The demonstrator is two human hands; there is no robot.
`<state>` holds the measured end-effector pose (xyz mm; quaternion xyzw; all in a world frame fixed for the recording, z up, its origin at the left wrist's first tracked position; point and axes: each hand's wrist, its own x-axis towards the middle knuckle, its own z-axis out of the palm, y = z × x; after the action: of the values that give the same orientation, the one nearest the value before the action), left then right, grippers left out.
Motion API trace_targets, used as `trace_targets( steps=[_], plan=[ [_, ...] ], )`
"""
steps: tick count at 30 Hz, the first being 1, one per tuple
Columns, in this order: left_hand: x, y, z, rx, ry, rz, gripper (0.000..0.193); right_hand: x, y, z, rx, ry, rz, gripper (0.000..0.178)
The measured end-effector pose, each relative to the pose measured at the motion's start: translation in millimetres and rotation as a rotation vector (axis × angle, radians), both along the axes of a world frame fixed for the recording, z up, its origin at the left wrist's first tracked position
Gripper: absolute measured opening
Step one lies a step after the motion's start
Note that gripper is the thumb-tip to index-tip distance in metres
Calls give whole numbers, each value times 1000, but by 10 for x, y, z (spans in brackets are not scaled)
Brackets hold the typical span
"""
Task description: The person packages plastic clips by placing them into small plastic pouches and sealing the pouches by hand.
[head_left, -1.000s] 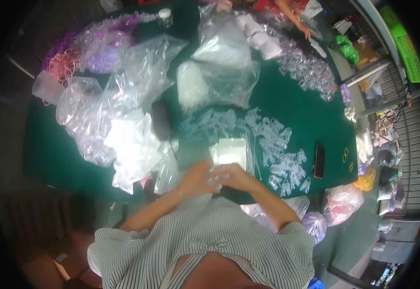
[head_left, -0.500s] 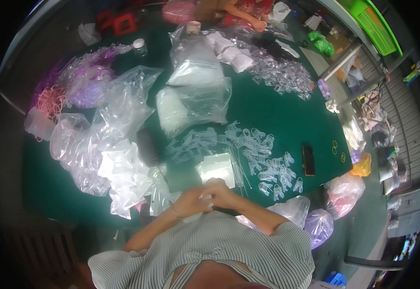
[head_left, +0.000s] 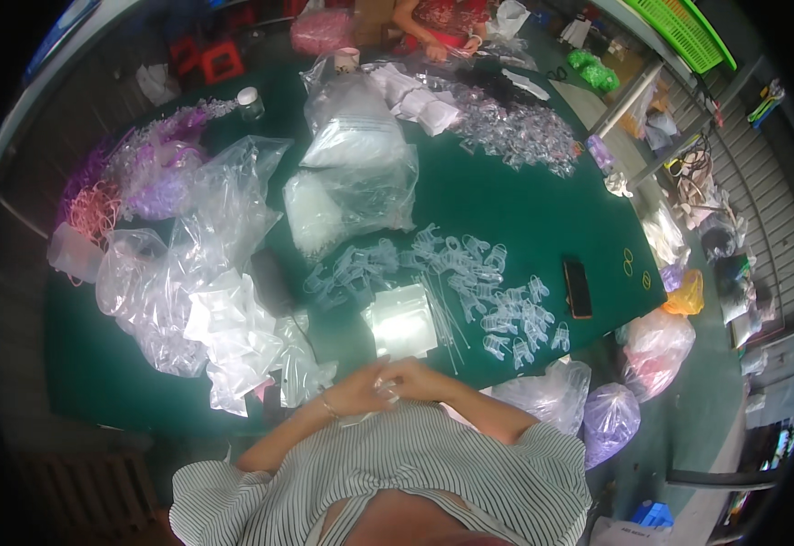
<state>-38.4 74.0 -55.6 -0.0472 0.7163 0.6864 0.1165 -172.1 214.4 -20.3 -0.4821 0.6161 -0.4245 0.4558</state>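
A: What do we find between the hands?
B: We see a small pale piece [head_left: 385, 389], too blurred to name, at the near edge of the green bench [head_left: 497, 205].
A: And the hands themselves?
B: The left hand [head_left: 351, 391] and right hand [head_left: 417, 379] meet, fingers curled inward; we cannot tell which one pinches the piece.
A: What do we note just beyond?
B: A stack of flat clear bags [head_left: 400, 323], with thin sticks [head_left: 445, 318] along its right side and clear plastic loops [head_left: 510, 309] scattered farther right.
A: And toward the margins?
B: On the left, we have white packets [head_left: 230, 337] and a dark oblong thing [head_left: 272, 282]; on the right, a phone [head_left: 577, 289] lying flat. At the far side we see a co-worker in red [head_left: 447, 18].
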Motion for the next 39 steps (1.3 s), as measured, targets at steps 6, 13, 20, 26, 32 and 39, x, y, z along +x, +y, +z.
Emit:
trace_targets(
  steps=[6, 13, 20, 26, 32, 39],
  plan=[
    [45, -267, 242, 112, -134, -122, 53, 76, -33, -275, -88, 63, -110, 22],
    [35, -207, 108, 344, -247, 35, 33, -64, -166, -203, -257, 212, 44, 19],
    [-353, -243, 285, -232, 83, 454, 62, -109, -43, 24, -291, -74, -645, 28],
    [-373, -197, 458, 432, -32, 519, 31, -29, -56, 7, -230, -252, -795, 23],
    [-346, -237, 493, 520, 71, 625, 25, -122, -90, 51, -162, -190, -733, 13],
    [-289, -346, 563, 473, -19, 651, 17, -175, -180, 210, -251, 133, -625, 8]
  ],
)
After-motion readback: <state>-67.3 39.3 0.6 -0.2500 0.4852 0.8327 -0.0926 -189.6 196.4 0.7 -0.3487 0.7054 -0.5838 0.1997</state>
